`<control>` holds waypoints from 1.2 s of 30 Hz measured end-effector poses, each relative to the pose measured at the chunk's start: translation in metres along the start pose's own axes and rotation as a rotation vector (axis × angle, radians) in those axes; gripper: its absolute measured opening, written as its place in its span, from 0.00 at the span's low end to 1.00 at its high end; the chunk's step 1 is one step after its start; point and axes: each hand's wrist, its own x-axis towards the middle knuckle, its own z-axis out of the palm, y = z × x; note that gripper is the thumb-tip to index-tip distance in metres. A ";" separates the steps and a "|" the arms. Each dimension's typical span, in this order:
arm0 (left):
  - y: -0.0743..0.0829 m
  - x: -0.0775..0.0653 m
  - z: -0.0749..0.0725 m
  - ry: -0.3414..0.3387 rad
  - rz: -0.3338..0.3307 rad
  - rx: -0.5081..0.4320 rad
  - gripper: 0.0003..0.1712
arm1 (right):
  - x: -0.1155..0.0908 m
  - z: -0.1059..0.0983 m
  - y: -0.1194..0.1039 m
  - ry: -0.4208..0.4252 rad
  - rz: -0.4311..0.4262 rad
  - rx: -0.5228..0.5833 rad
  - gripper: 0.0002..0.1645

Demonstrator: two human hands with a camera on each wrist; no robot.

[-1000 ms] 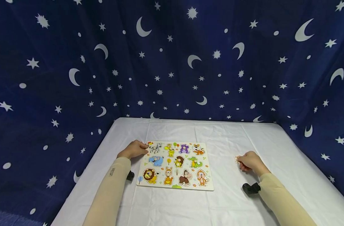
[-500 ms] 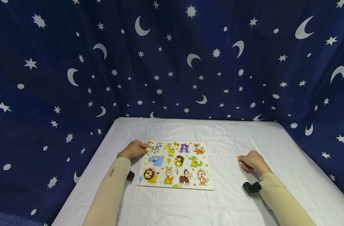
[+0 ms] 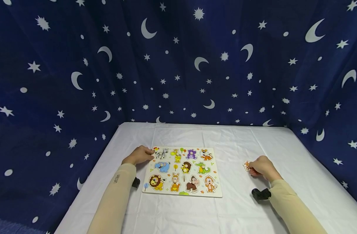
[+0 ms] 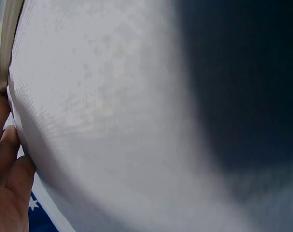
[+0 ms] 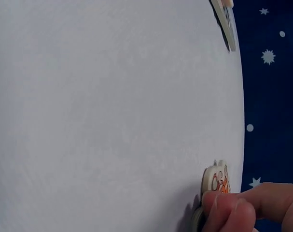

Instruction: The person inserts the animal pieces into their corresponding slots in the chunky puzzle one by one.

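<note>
A white wooden puzzle board (image 3: pixel 166 191) with colourful animal pictures lies flat on the table. Holding its left edge near the far corner is my left hand (image 3: pixel 139 154), with thumb and fingertips at the rim. The left wrist view catches those fingers (image 4: pixel 13 179) only partly, beside the board's edge (image 4: pixel 8 43). Well right of the board, my right hand (image 3: pixel 261 165) pinches a small orange-and-white animal puzzle piece (image 3: pixel 246 165) between thumb and fingers. Up close in the right wrist view, the piece (image 5: pixel 218 179) stands tilted just above or on the cloth; its lower part is hidden by the fingertips.
A white cloth (image 3: pixel 181 214) covers the table. Behind and at both sides hangs a dark blue curtain (image 3: pixel 178 58) with moons and stars. Black wrist-mounted devices (image 3: pixel 261 194) sit under both forearms. Bare cloth separates the board from the right hand.
The right hand has shifted very slightly, and more of the puzzle piece shows at its fingertips. The left hand and the board have stayed in place.
</note>
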 end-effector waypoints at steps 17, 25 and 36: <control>-0.001 -0.002 0.001 0.002 0.002 -0.014 0.22 | 0.005 0.008 -0.005 -0.001 -0.086 -0.215 0.07; -0.002 -0.003 0.001 -0.012 -0.002 -0.013 0.22 | 0.001 0.014 -0.004 -0.067 -0.169 -0.174 0.07; -0.002 0.002 0.000 -0.007 -0.025 -0.022 0.23 | -0.001 0.020 -0.009 -0.116 -0.186 -0.148 0.09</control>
